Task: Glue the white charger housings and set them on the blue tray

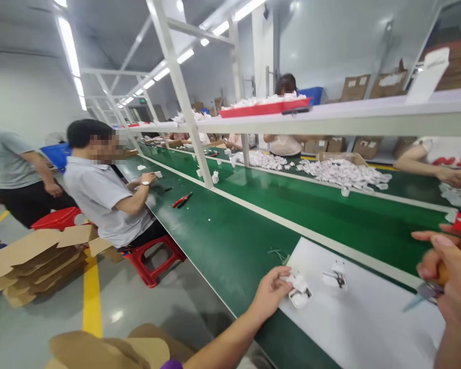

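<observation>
Right hand (451, 287) lower right, fingers gripping maybe pliers | left hand (271, 293) fingers pinching white part (298, 291) | second part (335, 278) just right

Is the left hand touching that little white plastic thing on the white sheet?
Touching. The head view shows the left hand with its fingertips pinching the edge of the small white part, no gap between them, on the white sheet.

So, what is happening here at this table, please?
A person at a green work line holds a small white plastic part with the left hand on a white sheet. The right hand grips an orange-handled tool. A second white part lies beside. Nearby, a seated co-worker works too.
</observation>
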`<state>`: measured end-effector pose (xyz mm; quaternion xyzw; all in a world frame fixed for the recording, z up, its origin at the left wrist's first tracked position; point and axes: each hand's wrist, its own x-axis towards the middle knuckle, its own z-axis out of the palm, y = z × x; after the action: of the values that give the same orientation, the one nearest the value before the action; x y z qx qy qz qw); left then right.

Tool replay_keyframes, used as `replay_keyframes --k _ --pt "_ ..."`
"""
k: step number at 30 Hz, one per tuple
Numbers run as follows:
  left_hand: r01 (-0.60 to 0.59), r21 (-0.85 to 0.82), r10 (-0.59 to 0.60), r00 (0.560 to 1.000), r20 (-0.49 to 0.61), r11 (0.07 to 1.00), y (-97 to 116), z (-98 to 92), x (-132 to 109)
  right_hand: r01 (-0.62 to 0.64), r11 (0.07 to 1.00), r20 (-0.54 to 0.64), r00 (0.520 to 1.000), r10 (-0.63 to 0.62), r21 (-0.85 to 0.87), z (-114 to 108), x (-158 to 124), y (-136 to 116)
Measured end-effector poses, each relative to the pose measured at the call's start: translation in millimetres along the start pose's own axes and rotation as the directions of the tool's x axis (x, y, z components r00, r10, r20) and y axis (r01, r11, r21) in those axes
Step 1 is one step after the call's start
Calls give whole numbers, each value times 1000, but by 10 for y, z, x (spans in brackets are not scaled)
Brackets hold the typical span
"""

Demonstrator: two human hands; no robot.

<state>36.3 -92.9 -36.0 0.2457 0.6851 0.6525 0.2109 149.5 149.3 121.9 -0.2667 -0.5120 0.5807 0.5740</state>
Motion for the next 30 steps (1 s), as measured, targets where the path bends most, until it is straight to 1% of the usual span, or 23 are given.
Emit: replay_keyframes --k 1,2,4,6,9,11,14,17,19,21,26,30 --pt "-11 71 13 1000 -27 997 13 5 -17 52 998 46 998 -53 21 -2 -24 -28" --pt "-37 166 42 999 -26 986 34 11 -36 101 994 85 991 -105 44 -2 -44 -55" --pt "-91 342 88 996 23 935 79 29 -71 142 987 123 981 -150 75 12 -78 -105" --pt "-130 478 104 991 80 869 111 63 -92 119 986 157 978 -136 113 46 -111 -159" --pt "-137 595 105 991 89 792 149 150 -111 8 974 242 968 -64 228 107 -183 -247" --pt "-136 612 91 990 105 779 204 222 -121 -53 960 301 953 -33 274 130 -242 -293" --pt "-187 602 87 978 192 776 348 341 -132 -76 955 379 924 -40 285 131 -320 -314" --pt "-272 564 156 957 245 780 503 466 -121 -64 957 426 903 -66 284 119 -370 -292" --pt "-318 534 200 943 267 783 586 548 -100 -55 964 432 900 -64 259 119 -386 -272" --pt "-341 509 218 933 286 790 656 624 -76 -48 970 430 901 -60 237 124 -390 -257" --pt "-312 468 185 937 297 827 825 760 -41 -44 971 436 898 -65 236 132 -374 -247" --pt "-295 445 173 940 295 846 917 798 -37 -41 976 432 900 -57 214 129 -363 -243"
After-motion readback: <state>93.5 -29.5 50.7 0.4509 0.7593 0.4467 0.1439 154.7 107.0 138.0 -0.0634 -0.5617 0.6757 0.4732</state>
